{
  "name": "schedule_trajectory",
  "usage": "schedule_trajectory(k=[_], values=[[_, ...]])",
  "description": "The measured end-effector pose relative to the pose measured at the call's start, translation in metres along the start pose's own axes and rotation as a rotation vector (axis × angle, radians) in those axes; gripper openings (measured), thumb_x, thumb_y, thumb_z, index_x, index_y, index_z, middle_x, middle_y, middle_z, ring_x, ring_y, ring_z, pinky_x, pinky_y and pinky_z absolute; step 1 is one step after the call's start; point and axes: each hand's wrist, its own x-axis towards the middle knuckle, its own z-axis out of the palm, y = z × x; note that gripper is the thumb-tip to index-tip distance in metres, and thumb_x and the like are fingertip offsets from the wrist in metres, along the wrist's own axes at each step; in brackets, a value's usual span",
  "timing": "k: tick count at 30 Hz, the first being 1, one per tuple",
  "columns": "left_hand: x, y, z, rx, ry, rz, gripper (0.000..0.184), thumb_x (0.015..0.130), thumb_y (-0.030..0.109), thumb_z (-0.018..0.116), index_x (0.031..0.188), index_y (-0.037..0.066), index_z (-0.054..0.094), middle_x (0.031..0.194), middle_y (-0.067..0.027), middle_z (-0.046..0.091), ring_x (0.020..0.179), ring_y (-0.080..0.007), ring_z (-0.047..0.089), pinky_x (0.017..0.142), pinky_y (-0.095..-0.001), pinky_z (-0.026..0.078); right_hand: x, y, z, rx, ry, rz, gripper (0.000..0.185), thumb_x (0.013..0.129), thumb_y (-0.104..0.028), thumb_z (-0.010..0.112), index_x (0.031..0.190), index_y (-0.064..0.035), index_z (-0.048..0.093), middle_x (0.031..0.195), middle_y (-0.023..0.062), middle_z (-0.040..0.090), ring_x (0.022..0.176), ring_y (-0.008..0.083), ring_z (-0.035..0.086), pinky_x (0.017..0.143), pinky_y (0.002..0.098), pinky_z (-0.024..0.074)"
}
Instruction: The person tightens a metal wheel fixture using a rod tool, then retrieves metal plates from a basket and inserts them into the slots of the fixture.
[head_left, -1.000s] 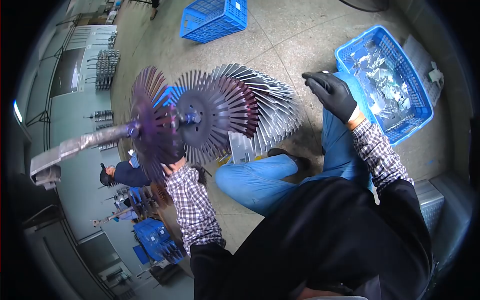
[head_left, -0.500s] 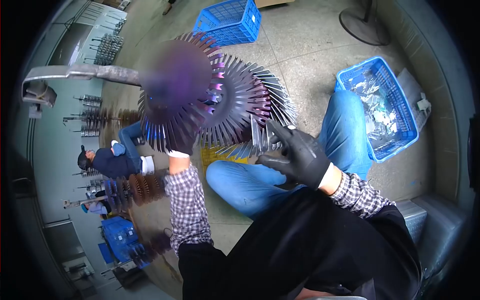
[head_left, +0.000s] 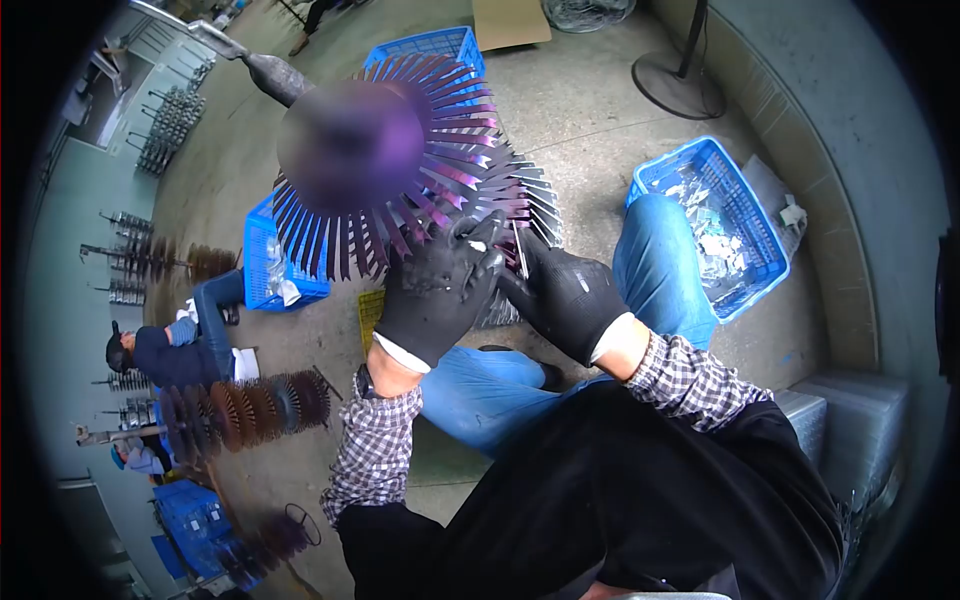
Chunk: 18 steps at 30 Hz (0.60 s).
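A round rack stands in front of me, its rings set with many thin, forked metal strips that look purple near me. My left hand, in a black glove, is at the lower right of the nearest ring. Its fingers are bent together by the strips; what they hold is hidden. Close beside it, my gloved right hand pinches a thin shiny metal strip between thumb and fingers. The fingertips of both hands almost meet. Part of the nearest ring is blurred.
A blue basket of loose metal pieces stands right of my knee. Another blue basket is behind the rack, a third to the left. A person sits at left near a brown disc rack. A round stand base is back right.
My left hand has come from behind the rack to its near lower right side. My right hand has moved slightly left towards it. The view has shifted and the rack has turned.
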Motion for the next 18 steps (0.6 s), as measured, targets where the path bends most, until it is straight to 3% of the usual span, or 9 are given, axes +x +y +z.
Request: schedule_trajectory(k=[3,9,14,18], values=[[0.000,-0.004,0.002,0.097,-0.087,0.045,0.036,0.104,0.029,0.067,0.134,0.010,0.074,0.136,-0.0177,0.070,0.103,-0.0349,0.070,0.081,-0.0439,0.056,0.000,-0.006,0.002,-0.058,-0.010,0.024,0.042,0.103,-0.027,0.067,0.140,-0.0089,0.059,0.087,0.0211,0.076,0.072,0.0410,0.074,0.059,0.0486,0.0551],[0.000,-0.009,0.014,0.128,0.002,0.152,0.036,0.105,0.030,0.065,0.134,0.010,0.074,0.134,-0.0175,0.070,0.100,-0.0343,0.070,0.080,-0.0431,0.056,-0.001,-0.009,0.012,-0.121,0.071,0.060,0.029,0.106,-0.029,0.059,0.121,-0.0049,0.060,0.085,0.0217,0.076,0.071,0.0433,0.074,0.061,0.0513,0.0577],[0.015,0.003,0.002,0.222,-0.184,0.098,0.036,0.105,0.030,0.065,0.133,0.008,0.073,0.131,-0.0175,0.071,0.096,-0.0338,0.071,0.079,-0.0426,0.056,-0.005,-0.007,0.020,-0.058,0.146,0.086,0.023,0.106,-0.024,0.059,0.121,-0.0057,0.061,0.083,0.0209,0.075,0.069,0.0423,0.074,0.059,0.0511,0.0572],[0.011,-0.018,0.010,0.187,0.072,0.333,0.035,0.105,0.027,0.064,0.130,0.005,0.071,0.127,-0.0166,0.072,0.091,-0.0332,0.071,0.079,-0.0416,0.056,-0.008,-0.003,0.021,-0.001,0.240,-0.004,0.021,0.105,-0.020,0.061,0.121,-0.0061,0.061,0.082,0.0203,0.075,0.068,0.0415,0.073,0.057,0.0501,0.0567]])
